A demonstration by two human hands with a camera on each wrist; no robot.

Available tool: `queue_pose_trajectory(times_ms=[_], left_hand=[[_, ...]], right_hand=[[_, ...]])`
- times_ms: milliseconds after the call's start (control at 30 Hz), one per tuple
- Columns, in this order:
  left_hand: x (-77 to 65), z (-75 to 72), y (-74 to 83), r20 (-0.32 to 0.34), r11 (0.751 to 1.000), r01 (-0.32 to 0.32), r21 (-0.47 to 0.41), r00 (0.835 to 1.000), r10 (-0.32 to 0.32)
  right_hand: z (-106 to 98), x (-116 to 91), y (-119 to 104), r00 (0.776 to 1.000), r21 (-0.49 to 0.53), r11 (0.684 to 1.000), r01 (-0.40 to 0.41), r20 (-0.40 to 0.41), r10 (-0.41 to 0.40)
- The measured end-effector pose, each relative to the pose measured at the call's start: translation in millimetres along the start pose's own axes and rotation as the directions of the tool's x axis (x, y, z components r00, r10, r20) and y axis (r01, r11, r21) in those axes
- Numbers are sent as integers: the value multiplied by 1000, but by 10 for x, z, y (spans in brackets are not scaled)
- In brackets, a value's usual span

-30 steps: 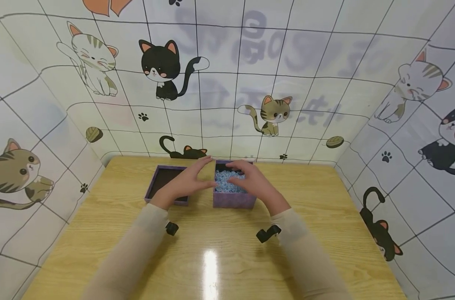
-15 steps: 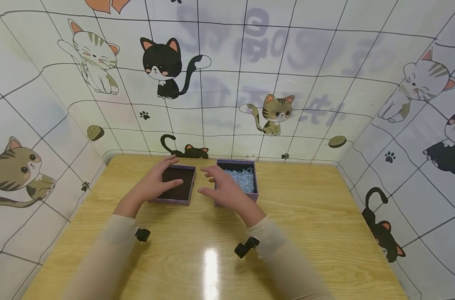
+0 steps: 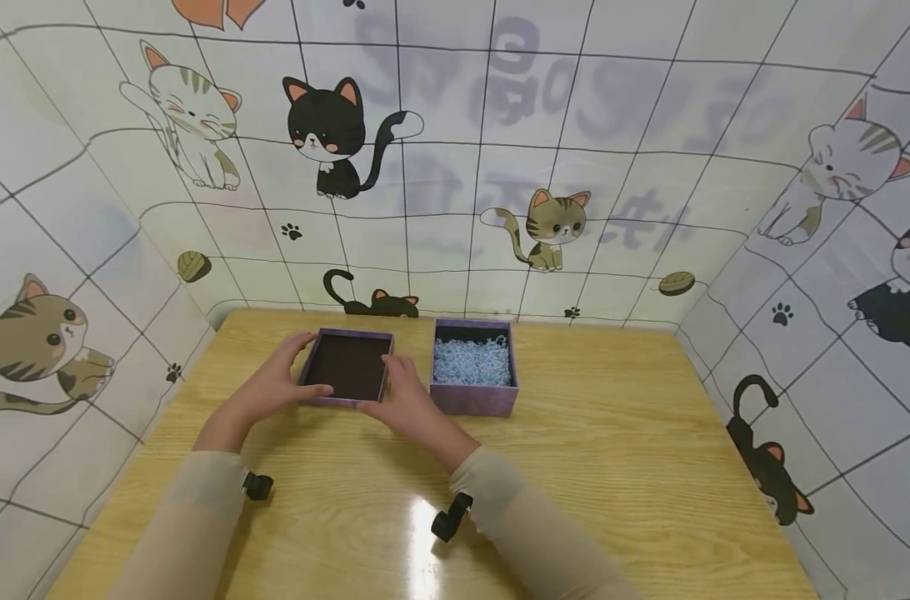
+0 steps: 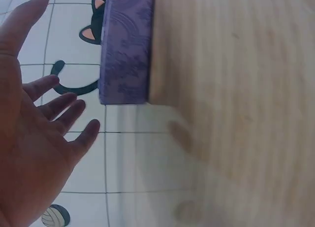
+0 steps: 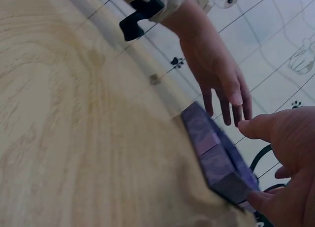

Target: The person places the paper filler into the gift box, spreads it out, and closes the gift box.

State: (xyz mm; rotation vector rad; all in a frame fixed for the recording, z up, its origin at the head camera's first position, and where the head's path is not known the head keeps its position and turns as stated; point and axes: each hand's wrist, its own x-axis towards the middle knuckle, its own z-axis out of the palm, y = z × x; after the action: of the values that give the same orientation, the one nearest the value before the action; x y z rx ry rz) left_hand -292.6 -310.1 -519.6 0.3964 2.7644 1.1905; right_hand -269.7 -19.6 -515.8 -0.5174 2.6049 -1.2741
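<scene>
A shallow purple box lid [image 3: 350,367] lies on the table with its dark inside facing up. At its left side my left hand [image 3: 267,387] hovers, thumb over the front edge; the left wrist view shows those fingers [image 4: 64,113] spread and apart from the purple side. My right hand [image 3: 408,402] is at the lid's right edge with fingers extended. In the right wrist view its fingertips [image 5: 256,200] seem to meet the lid's end, though contact is unclear. Just right of this stands a deeper purple box [image 3: 473,401], filled with light blue shredded paper [image 3: 472,362].
The wooden table [image 3: 612,467] backs onto a white wall sheet [image 3: 440,233] printed with cats and grid lines, which also rises at both sides. Each wrist carries a small black camera mount [image 3: 449,518]. Light glares on the table's front middle.
Both hands have moved left, away from the box of shredded paper, and come down around the lid. The box and lid stay in about the same places.
</scene>
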Motion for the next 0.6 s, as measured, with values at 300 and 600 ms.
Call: queue_pose_trajectory(times_ms=[300, 600], left_hand=[[-55, 100, -195, 47, 990, 10, -139, 999, -4], [-43, 111, -280, 89, 993, 44, -113, 995, -34]], right_hand=[[199, 73, 200, 997, 153, 986, -59, -31, 65], [308, 231, 332, 997, 302, 953, 1, -80, 24]])
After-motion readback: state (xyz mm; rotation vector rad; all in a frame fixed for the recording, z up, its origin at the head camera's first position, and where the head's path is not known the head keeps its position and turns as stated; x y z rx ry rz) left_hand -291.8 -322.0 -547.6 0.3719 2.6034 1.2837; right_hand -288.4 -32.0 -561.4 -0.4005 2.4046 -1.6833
